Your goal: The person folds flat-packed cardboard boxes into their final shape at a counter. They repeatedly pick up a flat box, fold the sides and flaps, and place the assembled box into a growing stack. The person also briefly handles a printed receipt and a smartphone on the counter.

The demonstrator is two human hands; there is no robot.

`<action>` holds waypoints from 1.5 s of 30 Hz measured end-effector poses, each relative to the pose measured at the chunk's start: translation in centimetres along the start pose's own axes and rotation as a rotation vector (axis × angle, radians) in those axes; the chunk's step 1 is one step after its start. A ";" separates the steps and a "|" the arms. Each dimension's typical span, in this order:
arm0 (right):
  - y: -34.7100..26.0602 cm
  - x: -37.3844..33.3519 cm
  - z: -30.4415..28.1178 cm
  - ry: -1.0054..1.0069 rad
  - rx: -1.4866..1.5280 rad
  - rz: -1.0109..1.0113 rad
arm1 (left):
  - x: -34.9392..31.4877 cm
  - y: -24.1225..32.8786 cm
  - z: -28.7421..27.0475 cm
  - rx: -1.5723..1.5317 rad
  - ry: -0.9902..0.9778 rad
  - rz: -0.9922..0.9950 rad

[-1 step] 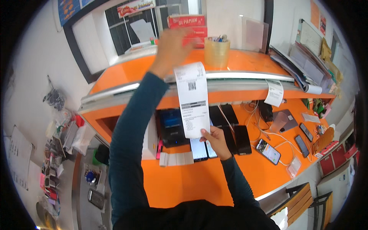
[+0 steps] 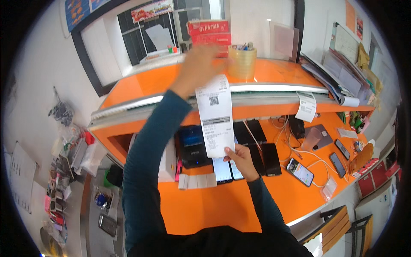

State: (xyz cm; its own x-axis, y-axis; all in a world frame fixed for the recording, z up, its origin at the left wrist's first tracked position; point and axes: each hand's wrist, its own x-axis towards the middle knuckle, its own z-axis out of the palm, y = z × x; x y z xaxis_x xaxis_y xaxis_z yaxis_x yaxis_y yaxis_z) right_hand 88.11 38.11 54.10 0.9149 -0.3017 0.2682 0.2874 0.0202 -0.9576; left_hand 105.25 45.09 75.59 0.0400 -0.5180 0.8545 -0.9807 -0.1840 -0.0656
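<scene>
A long white printed receipt [image 2: 216, 109] hangs upright in front of the orange counter. My right hand [image 2: 242, 159] pinches its lower right corner, thumb on the front. My left hand [image 2: 198, 70] is raised over the upper ledge, close to the receipt's top end; motion smears its fingers. Behind the receipt, partly covered, are a black receipt printer [image 2: 195, 147] and phones with lit screens [image 2: 222, 170]. A wide clear tape roll [image 2: 242, 62] with pens in it stands just right of my left hand.
Red boxes [image 2: 209, 28] are stacked on the orange ledge [image 2: 274, 70]. Another receipt [image 2: 306, 106] hangs from its metal edge. On the right lie a lit phone [image 2: 299, 171], darker phones [image 2: 337, 164], white cables and a clear cup [image 2: 311, 138]. Papers [image 2: 329, 77] lean at the far right.
My left hand has moved slightly right and down, toward the tape roll. The receipt sits slightly lower in the picture, still in my right hand.
</scene>
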 end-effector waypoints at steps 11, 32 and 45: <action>2.8 4.9 -0.3 -0.169 0.258 -0.067 | -2.8 1.2 3.9 0.131 -0.603 -0.159; 8.5 -13.9 0.3 -0.091 0.661 0.785 | -13.2 8.9 2.4 0.351 -0.171 -0.246; 11.7 -20.9 -5.9 0.016 0.683 0.660 | -11.5 7.4 1.7 -0.083 0.374 -0.461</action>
State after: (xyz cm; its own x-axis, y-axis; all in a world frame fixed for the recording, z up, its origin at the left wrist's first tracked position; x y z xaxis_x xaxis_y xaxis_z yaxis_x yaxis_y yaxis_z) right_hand 70.66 39.04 36.63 0.9494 -0.0437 -0.3111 -0.1774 0.7429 -0.6455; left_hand 97.87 48.32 64.40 0.4097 -0.0683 0.9097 -0.8906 -0.2459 0.3827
